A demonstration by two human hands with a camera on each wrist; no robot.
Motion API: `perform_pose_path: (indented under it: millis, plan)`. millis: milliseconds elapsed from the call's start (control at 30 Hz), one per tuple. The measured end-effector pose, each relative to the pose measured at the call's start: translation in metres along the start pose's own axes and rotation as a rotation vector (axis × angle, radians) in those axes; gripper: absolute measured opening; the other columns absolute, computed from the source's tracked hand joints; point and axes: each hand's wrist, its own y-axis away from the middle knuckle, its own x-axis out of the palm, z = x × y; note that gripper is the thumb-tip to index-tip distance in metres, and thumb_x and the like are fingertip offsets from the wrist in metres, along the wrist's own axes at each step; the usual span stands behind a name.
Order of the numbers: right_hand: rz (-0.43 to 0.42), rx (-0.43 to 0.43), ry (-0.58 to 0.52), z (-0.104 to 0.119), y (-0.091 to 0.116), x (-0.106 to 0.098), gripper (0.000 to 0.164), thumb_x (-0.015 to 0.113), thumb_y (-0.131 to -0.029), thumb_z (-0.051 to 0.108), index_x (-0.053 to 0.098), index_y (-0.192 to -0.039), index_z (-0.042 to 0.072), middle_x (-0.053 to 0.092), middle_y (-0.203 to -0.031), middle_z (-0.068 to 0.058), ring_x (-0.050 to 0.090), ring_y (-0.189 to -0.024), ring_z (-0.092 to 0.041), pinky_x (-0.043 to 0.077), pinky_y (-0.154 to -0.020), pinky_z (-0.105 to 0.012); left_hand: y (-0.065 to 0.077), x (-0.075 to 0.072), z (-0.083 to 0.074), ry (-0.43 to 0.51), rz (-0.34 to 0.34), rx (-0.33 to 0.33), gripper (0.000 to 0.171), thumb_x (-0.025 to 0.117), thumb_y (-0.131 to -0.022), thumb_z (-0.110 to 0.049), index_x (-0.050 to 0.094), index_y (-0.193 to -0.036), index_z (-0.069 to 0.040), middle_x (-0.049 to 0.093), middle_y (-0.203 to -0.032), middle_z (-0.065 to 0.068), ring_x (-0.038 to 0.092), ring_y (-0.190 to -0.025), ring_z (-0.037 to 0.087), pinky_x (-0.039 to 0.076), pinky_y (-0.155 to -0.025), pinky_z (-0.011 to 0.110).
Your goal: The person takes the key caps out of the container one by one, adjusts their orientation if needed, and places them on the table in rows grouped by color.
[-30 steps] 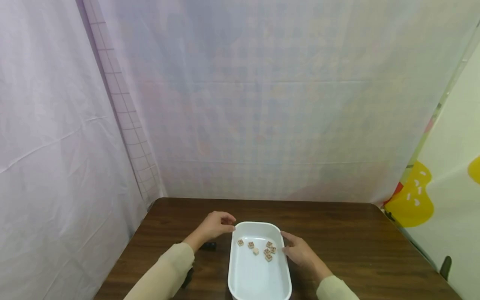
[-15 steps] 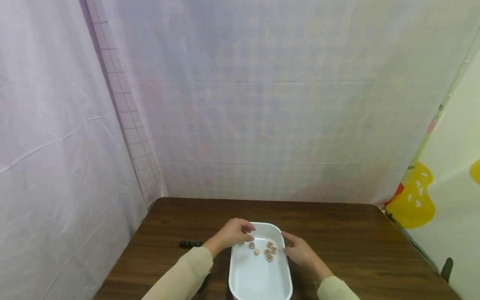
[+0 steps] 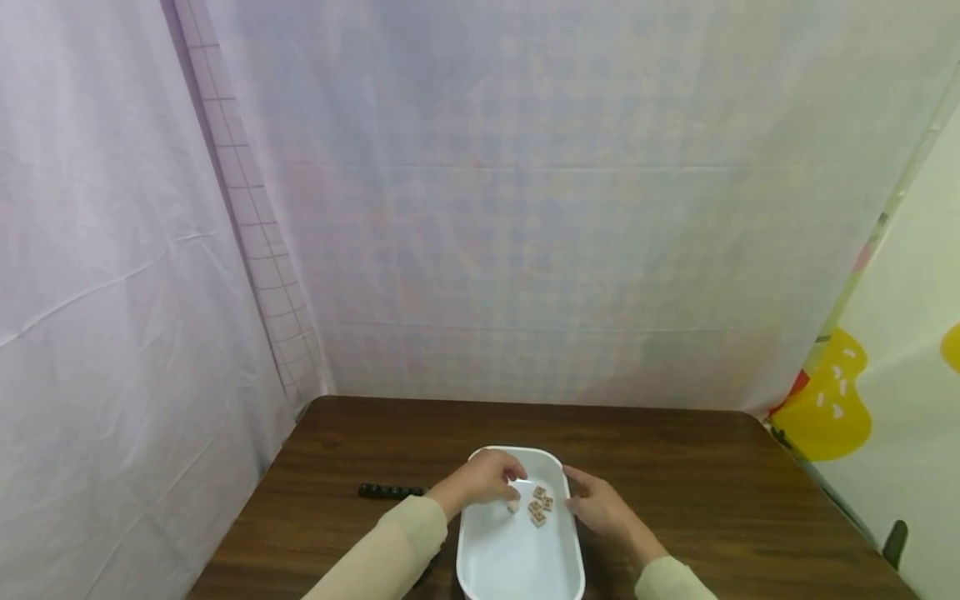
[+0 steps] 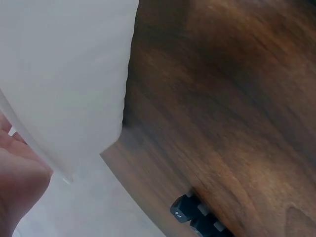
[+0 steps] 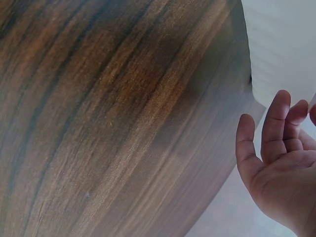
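A deep white tray [image 3: 517,562] stands on the brown wooden table, with several small cream blocks inside. Their tops carry brown-red marks; one plain cream block [image 3: 513,506] lies by my left thumb, and a marked block [image 3: 537,518] is among those grouped on the right. My left hand [image 3: 483,479] reaches over the left rim with bent fingers, covering part of the blocks. Whether it pinches one is hidden. My right hand [image 3: 600,504] holds the right rim, thumb over the edge; in the right wrist view its outer fingers [image 5: 276,126] are loosely bent beside the wall.
A black strip of keycaps [image 3: 392,491] lies on the table left of the tray, and some of its keycaps [image 4: 185,208] show in the left wrist view. Another dark item is mostly behind the left sleeve [image 3: 390,550]. A pale curtain [image 3: 525,250] hangs behind the table.
My left hand has moved right from the tray's left rim, across it and down over the blocks, hiding the leftmost ones. My right hand stays at the right rim.
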Motion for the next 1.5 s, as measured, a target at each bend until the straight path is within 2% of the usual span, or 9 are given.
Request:
perform_pose_path:
  millis: [300, 433, 633, 867, 1033, 1200, 1333, 1433, 1500]
  plan:
    - [-0.004, 0.000, 0.009, 0.000, 0.000, 0.001, 0.057, 0.061, -0.084, -0.002, 0.049, -0.139, -0.008, 0.064, -0.080, -0.010, 0.057, -0.069, -0.020, 0.047, -0.059, -0.032, -0.002, 0.006, 0.002, -0.225, 0.069, 0.035, 0.022, 0.083, -0.072, -0.005, 0.076, -0.092, -0.007, 0.060, -0.072, -0.005, 0.047, -0.066, 0.003, 0.041, -0.065, 0.016]
    - [0.001, 0.012, 0.012, 0.000, 0.000, 0.000, 0.059, 0.061, -0.083, -0.001, 0.048, -0.140, -0.007, 0.062, -0.077, -0.010, 0.054, -0.066, -0.020, 0.044, -0.057, -0.032, -0.005, 0.010, 0.001, -0.311, 0.083, 0.011, 0.020, 0.081, -0.073, -0.008, 0.077, -0.092, -0.012, 0.053, -0.069, -0.010, 0.046, -0.065, 0.004, 0.040, -0.064, 0.018]
    - [0.011, 0.020, 0.015, -0.001, -0.001, 0.000, 0.057, 0.062, -0.085, -0.001, 0.048, -0.140, -0.007, 0.061, -0.079, -0.010, 0.055, -0.069, -0.020, 0.045, -0.060, -0.032, -0.007, 0.016, -0.003, -0.383, 0.102, -0.024, 0.022, 0.081, -0.072, -0.010, 0.078, -0.093, -0.015, 0.058, -0.072, -0.010, 0.050, -0.067, 0.005, 0.042, -0.065, 0.020]
    - [0.016, 0.018, 0.015, -0.002, -0.001, 0.000, 0.056, 0.062, -0.086, -0.001, 0.048, -0.140, -0.007, 0.062, -0.080, -0.010, 0.056, -0.070, -0.020, 0.047, -0.061, -0.032, -0.009, 0.021, -0.002, -0.482, 0.098, -0.030, 0.015, 0.080, -0.073, -0.013, 0.078, -0.087, -0.020, 0.064, -0.072, -0.012, 0.054, -0.067, 0.006, 0.044, -0.065, 0.022]
    - [0.011, 0.008, 0.011, -0.002, -0.001, -0.001, 0.057, 0.061, -0.085, -0.002, 0.048, -0.140, -0.007, 0.059, -0.078, -0.008, 0.055, -0.070, -0.020, 0.046, -0.062, -0.032, -0.009, 0.019, -0.002, -0.452, 0.093, -0.012, 0.012, 0.078, -0.077, -0.014, 0.078, -0.089, -0.018, 0.067, -0.075, -0.011, 0.056, -0.069, 0.005, 0.045, -0.067, 0.021]
    - [-0.002, -0.018, 0.020, -0.002, -0.001, -0.001, 0.056, 0.062, -0.085, -0.002, 0.049, -0.139, -0.008, 0.061, -0.080, -0.007, 0.055, -0.073, -0.020, 0.047, -0.065, -0.032, -0.008, 0.014, -0.001, -0.375, 0.066, 0.062, 0.016, 0.075, -0.082, -0.012, 0.077, -0.097, -0.015, 0.066, -0.075, -0.008, 0.053, -0.066, 0.002, 0.042, -0.064, 0.015]
    - [0.001, -0.015, 0.017, -0.002, 0.000, -0.001, 0.056, 0.062, -0.085, -0.002, 0.050, -0.139, -0.007, 0.062, -0.081, -0.008, 0.056, -0.073, -0.020, 0.048, -0.065, -0.033, -0.009, 0.010, 0.000, -0.337, 0.047, 0.087, 0.011, 0.074, -0.085, -0.013, 0.078, -0.095, -0.015, 0.065, -0.075, -0.010, 0.051, -0.066, 0.000, 0.041, -0.063, 0.014]
    - [0.005, -0.006, 0.017, -0.001, 0.000, -0.001, 0.055, 0.062, -0.085, -0.002, 0.050, -0.139, -0.007, 0.061, -0.080, -0.008, 0.056, -0.073, -0.020, 0.047, -0.065, -0.033, -0.007, 0.005, 0.001, -0.288, 0.017, 0.071, 0.009, 0.073, -0.087, -0.015, 0.078, -0.094, -0.015, 0.064, -0.075, -0.011, 0.051, -0.066, 0.001, 0.043, -0.064, 0.017]
    - [0.007, -0.001, 0.015, -0.001, 0.000, -0.001, 0.056, 0.062, -0.085, -0.001, 0.049, -0.139, -0.007, 0.061, -0.081, -0.009, 0.056, -0.073, -0.020, 0.047, -0.065, -0.033, -0.005, 0.001, 0.001, -0.210, -0.006, 0.050, 0.009, 0.074, -0.087, -0.014, 0.078, -0.095, -0.013, 0.065, -0.076, -0.010, 0.052, -0.068, 0.002, 0.044, -0.065, 0.018]
